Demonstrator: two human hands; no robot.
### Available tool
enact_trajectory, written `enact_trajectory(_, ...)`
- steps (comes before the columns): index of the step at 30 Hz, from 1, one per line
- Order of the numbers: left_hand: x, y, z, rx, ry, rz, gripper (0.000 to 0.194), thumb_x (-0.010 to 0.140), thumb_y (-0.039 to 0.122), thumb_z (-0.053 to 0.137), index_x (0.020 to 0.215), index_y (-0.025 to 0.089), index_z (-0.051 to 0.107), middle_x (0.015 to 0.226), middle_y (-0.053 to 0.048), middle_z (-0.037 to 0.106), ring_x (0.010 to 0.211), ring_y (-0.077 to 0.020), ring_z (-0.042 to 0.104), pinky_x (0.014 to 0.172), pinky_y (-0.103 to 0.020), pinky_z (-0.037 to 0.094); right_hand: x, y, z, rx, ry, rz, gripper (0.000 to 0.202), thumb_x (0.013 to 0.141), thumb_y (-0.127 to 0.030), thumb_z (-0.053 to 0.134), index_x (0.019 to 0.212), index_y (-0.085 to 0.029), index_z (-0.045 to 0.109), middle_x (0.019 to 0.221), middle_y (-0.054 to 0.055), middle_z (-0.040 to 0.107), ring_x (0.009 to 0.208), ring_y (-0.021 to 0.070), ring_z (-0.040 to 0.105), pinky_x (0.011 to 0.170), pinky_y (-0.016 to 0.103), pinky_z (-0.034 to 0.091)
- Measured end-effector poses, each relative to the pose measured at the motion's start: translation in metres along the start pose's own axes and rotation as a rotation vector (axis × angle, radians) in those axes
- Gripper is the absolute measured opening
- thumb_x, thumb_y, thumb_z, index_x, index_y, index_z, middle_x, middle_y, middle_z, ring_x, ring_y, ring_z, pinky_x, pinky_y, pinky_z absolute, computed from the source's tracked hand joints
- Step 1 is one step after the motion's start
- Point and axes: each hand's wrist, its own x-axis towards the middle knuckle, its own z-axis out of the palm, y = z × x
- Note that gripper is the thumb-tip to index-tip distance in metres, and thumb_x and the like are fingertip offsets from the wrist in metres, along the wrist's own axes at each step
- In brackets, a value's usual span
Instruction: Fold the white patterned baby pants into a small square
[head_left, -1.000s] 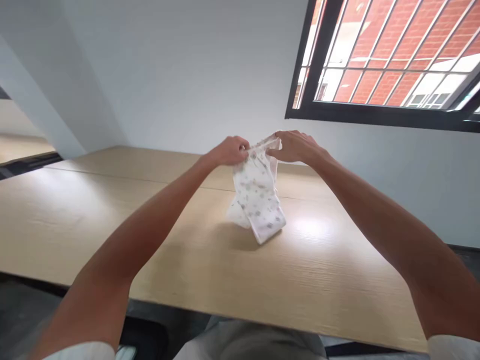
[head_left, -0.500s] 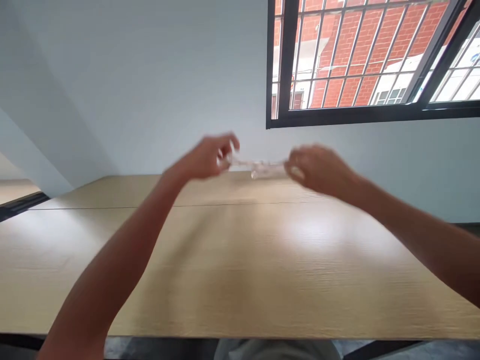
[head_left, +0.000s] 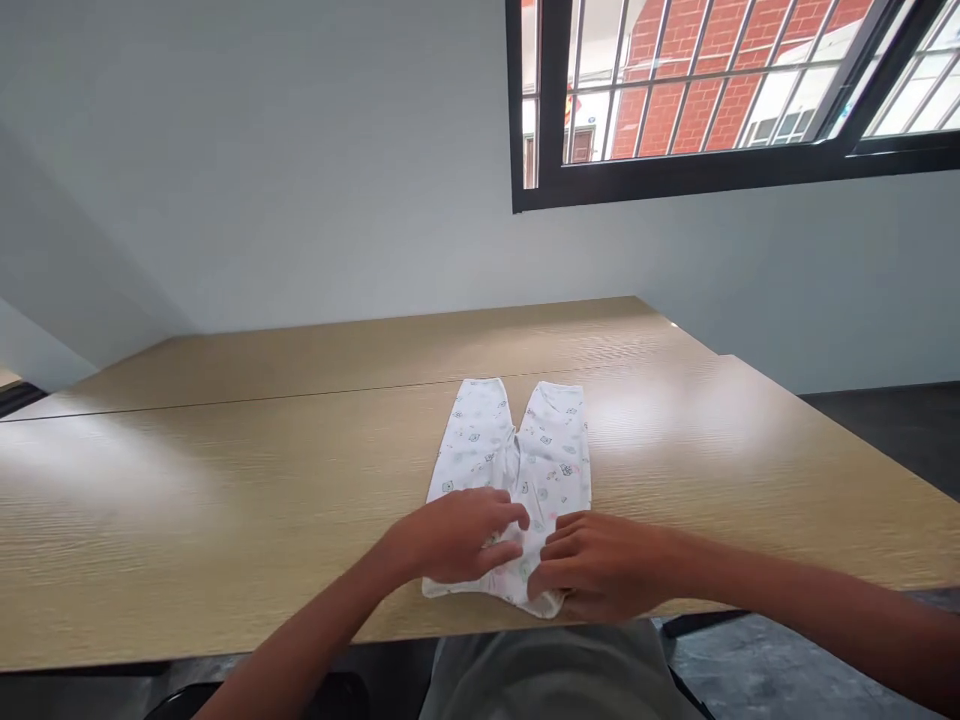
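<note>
Now the small printed trousers (head_left: 517,470) are lying flat on the wooden table (head_left: 225,500), where half a second ago they were being held stretched in the air between both hands, well above that table; before that they were hanging down from the hands with only the lower end touching the wood. So the garment is going from shaken out to spread out, legs pointing away toward the far edge of the table and the waistband sitting right at the table's near edge, which looks to me like the laying-out part being done and smoothing being in hand. The left hand (head_left: 461,545) is resting palm down on the waist end, fingers spread and flat, gripping nothing. The right hand (head_left: 596,570) is lying just beside it on the same end at the table's near edge, fingers curled loosely on the cloth; whether it is pinching the hem I cannot tell
</note>
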Motion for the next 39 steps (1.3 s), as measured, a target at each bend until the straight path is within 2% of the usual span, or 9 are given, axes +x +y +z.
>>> enact_trajectory(4,0.031,-0.023,0.008,0.120,0.080,-0.119,0.031,0.091,0.045,0.057,0.113,0.023,0.059,0.111,-0.009,0.058,0.100,-0.0260,0.057,0.085,-0.038,0.048,0.023,0.040,-0.007,0.228,0.055,0.034,0.035,0.086,-0.027,0.069,0.119,-0.018,0.061,0.085,0.001,0.066,0.073,0.0129,0.060,0.069,0.024,0.046)
enact_trajectory(9,0.035,-0.075,-0.005,-0.002,0.119,-0.024,0.050,0.079,0.047,0.073,0.120,0.026,0.054,0.123,-0.007,0.053,0.115,-0.0258,0.051,0.099,-0.038,0.045,0.018,0.131,-0.024,-0.100,0.434,0.292,0.026,0.094,-0.032,0.059,0.114,-0.015,0.062,0.109,0.012,0.065,0.102,0.0235,0.059,0.090,0.039,0.048)
enact_trajectory(13,0.022,-0.108,-0.018,-0.097,0.143,0.033,0.043,0.084,0.042,0.066,0.121,0.024,0.051,0.130,-0.008,0.052,0.121,-0.0237,0.048,0.107,-0.037,0.040,-0.012,0.169,-0.031,-0.349,0.336,0.483,0.037,0.099,-0.039,0.052,0.128,-0.015,0.056,0.127,0.016,0.058,0.120,0.0306,0.050,0.098,0.049,0.042)
enact_trajectory(19,0.017,-0.133,-0.014,0.088,0.360,-0.185,0.016,0.090,0.031,0.048,0.095,0.022,0.060,0.108,-0.006,0.058,0.109,-0.0250,0.052,0.096,-0.039,0.044,-0.031,0.149,-0.046,-0.409,0.161,0.631,0.042,0.088,-0.055,0.063,0.106,-0.017,0.063,0.100,0.012,0.062,0.085,0.0266,0.059,0.076,0.040,0.046)
enact_trajectory(24,0.023,-0.122,-0.003,0.122,0.319,-0.286,0.036,0.094,0.048,0.043,0.116,0.024,0.059,0.125,-0.010,0.053,0.117,-0.0281,0.052,0.100,-0.045,0.045,-0.038,0.144,-0.046,-0.290,0.173,0.472,0.064,0.083,-0.066,0.064,0.126,-0.018,0.056,0.117,0.014,0.061,0.102,0.0311,0.057,0.087,0.045,0.045)
enact_trajectory(27,0.025,-0.122,0.000,0.120,0.268,-0.302,0.072,0.085,0.068,0.053,0.142,0.026,0.043,0.154,-0.013,0.032,0.142,-0.0348,0.032,0.116,-0.052,0.031,-0.043,0.150,-0.046,-0.229,0.193,0.408,0.071,0.080,-0.068,0.067,0.130,-0.020,0.054,0.124,0.014,0.058,0.113,0.0331,0.052,0.094,0.047,0.044)
enact_trajectory(31,0.026,-0.130,-0.002,0.086,0.182,-0.259,0.109,0.074,0.077,0.062,0.158,0.026,0.015,0.164,-0.013,0.016,0.152,-0.0365,0.010,0.123,-0.055,0.014,-0.051,0.154,-0.052,-0.124,0.166,0.416,0.056,0.082,-0.052,0.068,0.128,-0.022,0.056,0.127,0.012,0.057,0.120,0.0313,0.049,0.098,0.046,0.045)
enact_trajectory(35,0.021,-0.130,-0.004,0.062,0.155,-0.239,0.126,0.059,0.074,0.076,0.158,0.024,0.015,0.164,-0.014,0.018,0.152,-0.0381,0.012,0.123,-0.053,0.016,-0.062,0.154,-0.054,-0.034,0.121,0.412,0.057,0.075,-0.024,0.062,0.131,-0.024,0.055,0.135,0.008,0.054,0.129,0.0286,0.045,0.102,0.044,0.044)
enact_trajectory(39,0.011,-0.113,-0.005,0.097,0.122,-0.195,0.135,0.050,0.070,0.083,0.158,0.027,0.015,0.162,-0.013,0.024,0.150,-0.0390,0.018,0.121,-0.050,0.023,-0.068,0.141,-0.048,-0.021,0.131,0.415,0.058,0.069,-0.013,0.054,0.125,-0.024,0.058,0.137,0.008,0.053,0.128,0.0267,0.047,0.097,0.040,0.048)
